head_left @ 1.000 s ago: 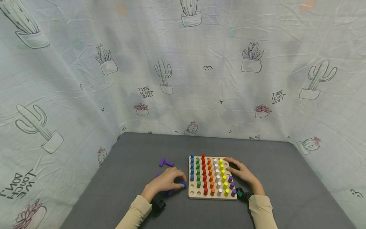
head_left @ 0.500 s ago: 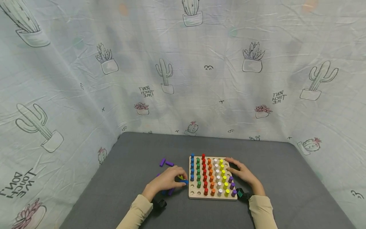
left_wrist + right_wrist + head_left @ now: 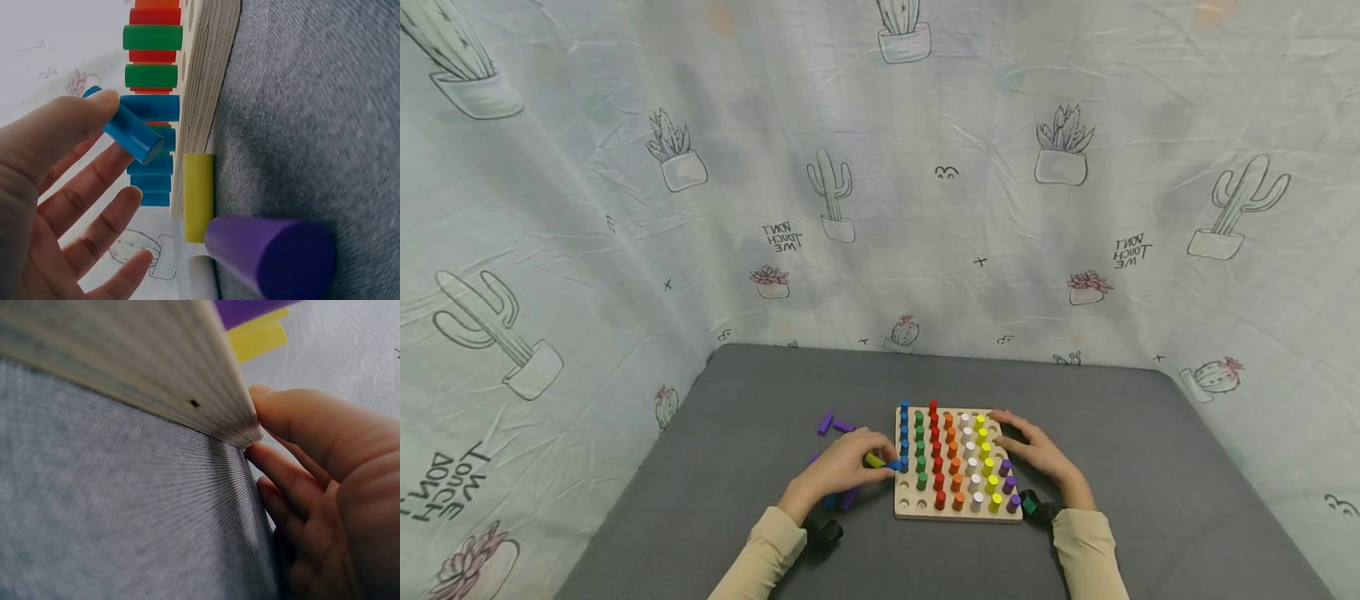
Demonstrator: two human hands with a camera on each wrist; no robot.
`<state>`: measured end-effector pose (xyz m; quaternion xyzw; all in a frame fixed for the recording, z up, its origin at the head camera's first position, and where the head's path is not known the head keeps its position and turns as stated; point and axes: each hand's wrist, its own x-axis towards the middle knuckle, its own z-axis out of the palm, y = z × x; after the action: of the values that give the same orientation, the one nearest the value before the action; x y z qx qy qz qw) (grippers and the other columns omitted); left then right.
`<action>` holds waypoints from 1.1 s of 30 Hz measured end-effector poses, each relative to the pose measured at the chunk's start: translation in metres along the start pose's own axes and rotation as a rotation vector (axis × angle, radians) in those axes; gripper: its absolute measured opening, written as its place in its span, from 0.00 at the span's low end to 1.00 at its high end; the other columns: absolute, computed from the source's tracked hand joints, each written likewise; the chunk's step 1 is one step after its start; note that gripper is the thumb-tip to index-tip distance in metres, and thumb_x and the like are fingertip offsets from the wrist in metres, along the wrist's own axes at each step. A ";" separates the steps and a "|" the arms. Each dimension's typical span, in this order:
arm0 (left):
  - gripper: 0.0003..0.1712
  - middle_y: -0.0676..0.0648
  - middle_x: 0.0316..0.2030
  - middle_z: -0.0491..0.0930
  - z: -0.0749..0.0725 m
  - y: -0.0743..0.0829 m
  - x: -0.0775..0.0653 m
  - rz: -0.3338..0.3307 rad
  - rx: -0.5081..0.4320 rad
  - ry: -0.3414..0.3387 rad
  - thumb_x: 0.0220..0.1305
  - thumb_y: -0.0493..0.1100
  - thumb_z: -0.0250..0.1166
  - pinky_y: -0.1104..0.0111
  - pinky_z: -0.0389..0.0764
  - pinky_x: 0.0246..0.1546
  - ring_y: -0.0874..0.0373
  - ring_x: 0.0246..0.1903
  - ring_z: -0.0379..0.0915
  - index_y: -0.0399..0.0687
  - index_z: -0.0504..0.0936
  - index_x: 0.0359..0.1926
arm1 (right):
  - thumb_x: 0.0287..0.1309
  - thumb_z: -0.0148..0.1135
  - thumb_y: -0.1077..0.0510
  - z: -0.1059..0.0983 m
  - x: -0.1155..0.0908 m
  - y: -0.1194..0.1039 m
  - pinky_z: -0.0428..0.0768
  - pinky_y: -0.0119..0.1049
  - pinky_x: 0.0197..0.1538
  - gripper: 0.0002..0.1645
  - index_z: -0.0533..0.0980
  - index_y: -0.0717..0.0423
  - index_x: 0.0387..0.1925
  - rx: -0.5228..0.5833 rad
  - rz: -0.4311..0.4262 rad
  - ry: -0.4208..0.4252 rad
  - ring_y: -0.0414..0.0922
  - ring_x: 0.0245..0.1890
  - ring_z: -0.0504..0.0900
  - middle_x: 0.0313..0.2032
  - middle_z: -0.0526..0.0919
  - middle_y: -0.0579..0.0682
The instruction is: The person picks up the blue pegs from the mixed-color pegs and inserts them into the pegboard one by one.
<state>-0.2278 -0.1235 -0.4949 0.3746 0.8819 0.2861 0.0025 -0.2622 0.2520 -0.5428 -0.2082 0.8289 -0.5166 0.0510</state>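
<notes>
Between thumb and forefinger, my left hand [image 3: 848, 460] pinches a blue peg [image 3: 133, 133], held tilted beside the left edge of the wooden pegboard [image 3: 917, 515]. In the left wrist view its other fingers spread loosely away from the peg. The board carries upright columns of blue, green, red, orange, white, yellow and purple pegs. Bare holes show at the near end of the blue and green columns. At the far right corner, my right hand [image 3: 1037, 454] holds the board's edge; in the right wrist view its thumb [image 3: 294, 409] and fingers touch that edge.
Left of the board lie loose purple pegs [image 3: 825, 424], a yellow peg [image 3: 199, 197] and a white peg [image 3: 203, 278]. Part of the loose pile is hidden under my left hand. A grey cloth [image 3: 760, 387] covers the table, with a patterned curtain [image 3: 895, 208] behind.
My left hand has moved slightly right and away from me, carrying the blue peg up to the board's left edge. A loose yellow peg has come into sight. The right hand stays put.
</notes>
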 end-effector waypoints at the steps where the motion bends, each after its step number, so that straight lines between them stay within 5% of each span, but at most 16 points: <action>1: 0.08 0.60 0.36 0.78 0.000 0.000 0.000 -0.002 -0.001 0.005 0.58 0.52 0.65 0.72 0.73 0.38 0.61 0.37 0.72 0.61 0.79 0.39 | 0.61 0.57 0.58 0.000 0.000 0.000 0.47 0.69 0.60 0.30 0.64 0.57 0.64 -0.003 0.000 0.001 0.66 0.68 0.44 0.66 0.59 0.63; 8: 0.10 0.61 0.36 0.78 0.003 0.003 0.003 -0.009 -0.016 0.016 0.58 0.53 0.65 0.68 0.75 0.42 0.62 0.39 0.72 0.58 0.79 0.39 | 0.62 0.56 0.58 0.001 0.001 0.001 0.46 0.68 0.61 0.29 0.63 0.58 0.64 -0.029 0.010 0.017 0.66 0.68 0.44 0.66 0.59 0.64; 15: 0.10 0.62 0.36 0.77 0.006 0.005 0.005 -0.035 -0.009 0.019 0.57 0.55 0.65 0.69 0.74 0.41 0.63 0.40 0.71 0.62 0.78 0.39 | 0.62 0.54 0.61 0.002 -0.006 -0.027 0.48 0.70 0.59 0.29 0.62 0.65 0.64 -0.056 0.002 0.007 0.70 0.66 0.45 0.65 0.58 0.68; 23: 0.08 0.62 0.36 0.77 0.007 0.010 0.003 -0.048 -0.073 0.006 0.57 0.53 0.66 0.67 0.75 0.41 0.63 0.40 0.72 0.64 0.78 0.38 | 0.62 0.55 0.61 0.001 -0.007 -0.035 0.46 0.69 0.61 0.29 0.63 0.65 0.63 -0.019 0.014 -0.003 0.69 0.67 0.44 0.65 0.59 0.68; 33: 0.09 0.63 0.35 0.75 0.010 0.014 0.004 -0.117 -0.097 -0.030 0.56 0.57 0.65 0.72 0.73 0.39 0.64 0.39 0.71 0.68 0.76 0.37 | 0.63 0.55 0.59 0.002 0.000 0.002 0.46 0.69 0.61 0.29 0.62 0.60 0.65 -0.051 0.007 0.019 0.68 0.68 0.44 0.66 0.58 0.65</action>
<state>-0.2194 -0.1084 -0.4955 0.3263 0.8872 0.3224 0.0505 -0.2622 0.2511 -0.5451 -0.2016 0.8429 -0.4974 0.0394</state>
